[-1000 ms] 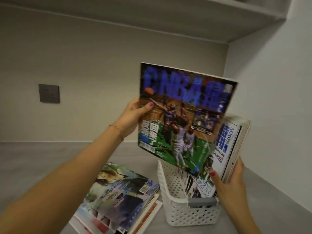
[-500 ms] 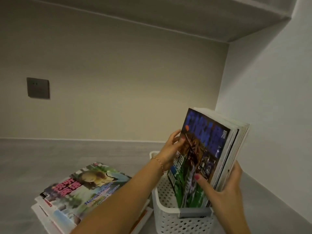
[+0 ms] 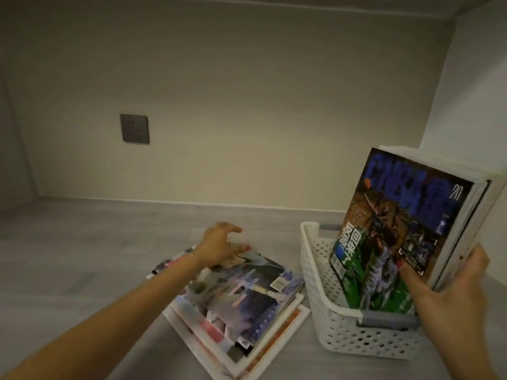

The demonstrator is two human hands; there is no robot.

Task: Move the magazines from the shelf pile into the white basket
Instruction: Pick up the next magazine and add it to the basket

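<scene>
A white perforated basket (image 3: 318, 281) stands on the grey shelf at the right. Several magazines stand upright in it, the front one a basketball magazine (image 3: 395, 231) with a blue title. My right hand (image 3: 450, 294) grips this upright bunch from the near side, thumb on the front cover. A pile of magazines (image 3: 241, 297) lies flat to the left of the basket. My left hand (image 3: 219, 245) hovers over the pile's far edge, fingers spread and holding nothing.
A dark wall socket (image 3: 134, 128) sits on the back wall. A white side wall (image 3: 472, 105) rises just right of the basket. Bare grey shelf surface (image 3: 82, 242) stretches to the left of the pile.
My left hand has let go of the basketball magazine, which now stands in the basket, and has moved left to the flat pile. My right hand still holds the upright bunch.
</scene>
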